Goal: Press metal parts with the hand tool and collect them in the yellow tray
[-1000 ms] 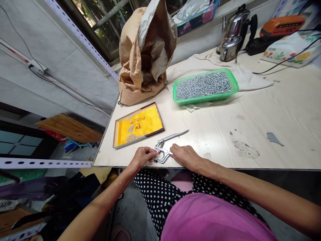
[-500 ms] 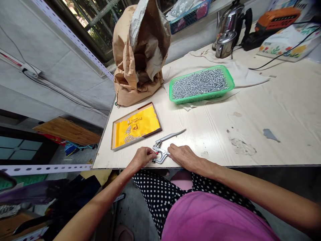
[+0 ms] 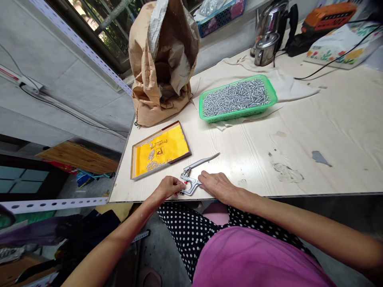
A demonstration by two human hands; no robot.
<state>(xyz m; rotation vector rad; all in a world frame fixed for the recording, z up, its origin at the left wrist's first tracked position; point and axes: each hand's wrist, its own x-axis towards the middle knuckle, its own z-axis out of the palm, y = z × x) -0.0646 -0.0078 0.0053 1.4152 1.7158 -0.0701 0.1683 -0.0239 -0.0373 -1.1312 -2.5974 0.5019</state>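
Observation:
A silver pair of hand press pliers point(image 3: 194, 184) with a coiled spring and a red part in its jaw lies near the table's front edge, its upper handle spread away. My right hand point(image 3: 216, 185) is closed around the lower handle, most of which it hides. At the jaw, my left hand point(image 3: 171, 187) has its thumb and fingers pinched together; whatever they hold is too small to make out. Behind the pliers is a shallow cardboard tray point(image 3: 131, 162) with a yellow printed lining point(image 3: 172, 144) and several small metal pins point(image 3: 152, 164) in it.
A green plastic basket point(image 3: 239, 116) full of small metal pins sits on a white cloth further back. To its left stands an open brown paper sack point(image 3: 149, 91). A metal kettle point(image 3: 273, 24), a steel cup point(image 3: 266, 50) and a tissue pack point(image 3: 332, 50) are at the back right.
The view has shifted slightly, so everything on the table appears a little further left. Both hands stay at the pliers, with the left fingers still at the jaw.

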